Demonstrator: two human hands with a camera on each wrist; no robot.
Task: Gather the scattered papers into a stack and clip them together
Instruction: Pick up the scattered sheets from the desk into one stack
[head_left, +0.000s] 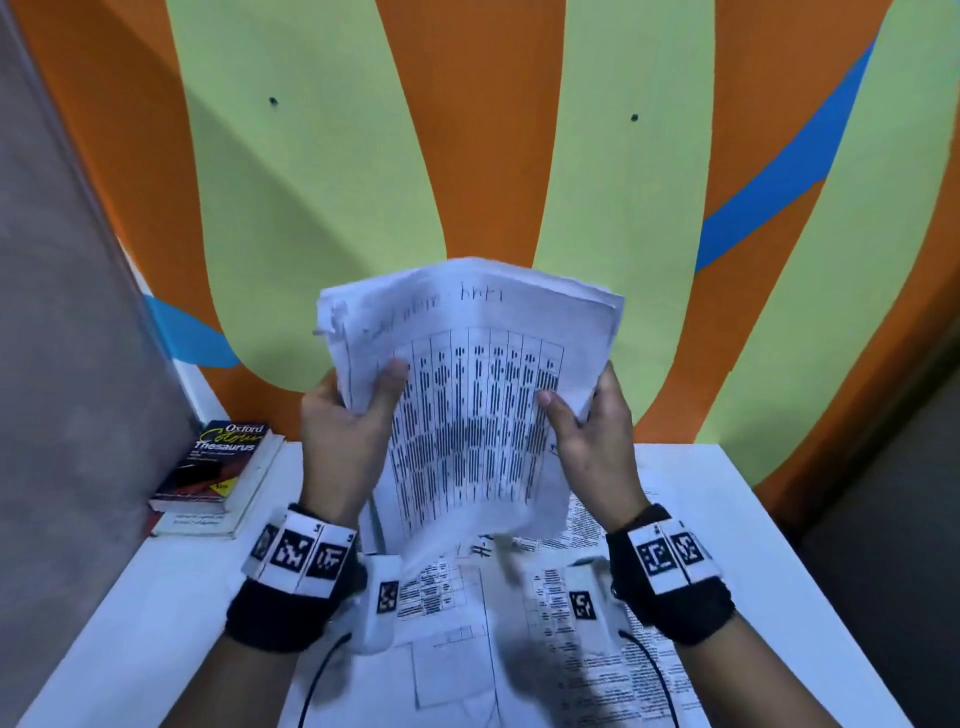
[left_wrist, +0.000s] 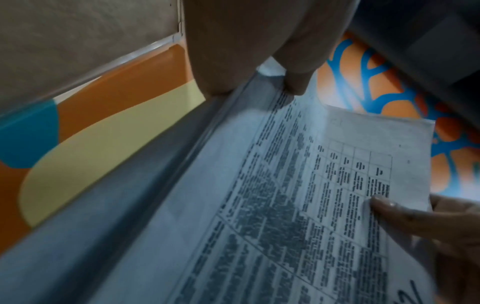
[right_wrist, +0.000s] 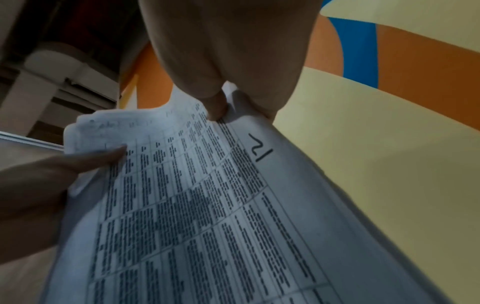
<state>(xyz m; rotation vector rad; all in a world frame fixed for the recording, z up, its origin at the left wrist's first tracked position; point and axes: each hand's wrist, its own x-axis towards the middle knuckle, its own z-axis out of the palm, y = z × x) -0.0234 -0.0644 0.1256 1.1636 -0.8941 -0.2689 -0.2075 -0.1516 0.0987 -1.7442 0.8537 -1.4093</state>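
A stack of printed papers (head_left: 467, 415) with a table on its top sheet is held up above the white table (head_left: 171, 597), nearly upright and bowed. My left hand (head_left: 353, 421) grips its left edge, thumb on the front. On the opposite edge my right hand (head_left: 587, 421) grips the same way. The left wrist view shows the stack (left_wrist: 298, 205) with my left thumb (left_wrist: 293, 82) on its edge; in the right wrist view the stack (right_wrist: 194, 205) has my right thumb (right_wrist: 215, 107) on it. More printed sheets (head_left: 519, 623) lie flat on the table below. No clip is in view.
Two books (head_left: 218, 467), an Oxford thesaurus on top, are stacked at the table's back left corner. A grey panel (head_left: 67, 338) stands on the left. An orange, yellow and blue wall (head_left: 467, 156) is behind the table. Cables (head_left: 322, 670) run from both wrists.
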